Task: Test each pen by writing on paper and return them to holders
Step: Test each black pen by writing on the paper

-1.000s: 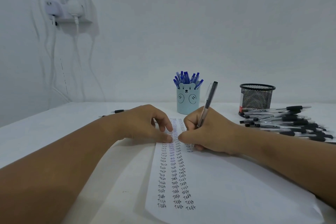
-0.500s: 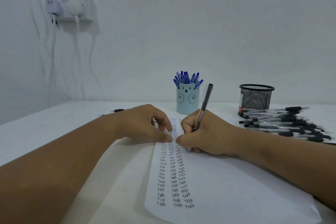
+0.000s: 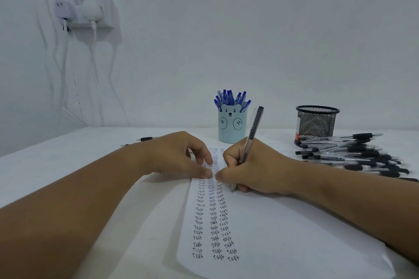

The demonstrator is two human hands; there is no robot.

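1. The white table (image 3: 68, 165) runs from the near edge to the far wall, with bare surface on the left side.
2. The sheet of paper (image 3: 294, 233) lies near and centre, its right part blank; 3 columns of the handwritten word "Test" fill its left part, mostly black with a few purple ones in the middle column.
3. The pile of black-capped pens (image 3: 353, 154) sprawls at the right, touching the base of the black mesh holder (image 3: 316, 123), well apart from the paper's written columns.
4. The blue bear holder (image 3: 232, 127) stands far and centre, packed with blue-capped pens, just beyond both hands.
5. The right hand (image 3: 256, 167) grips the clear black-ink pen (image 3: 251, 136) in a writing pinch, its tip on the paper to the right of the 3rd column and its cap end tilted up toward the far side.
6. The left hand (image 3: 174, 156) holds nothing, fingers loosely curled, thumb and fingertips pressing the paper's left edge.
7. A loose pen (image 3: 146, 139) lies far left, behind the left hand.
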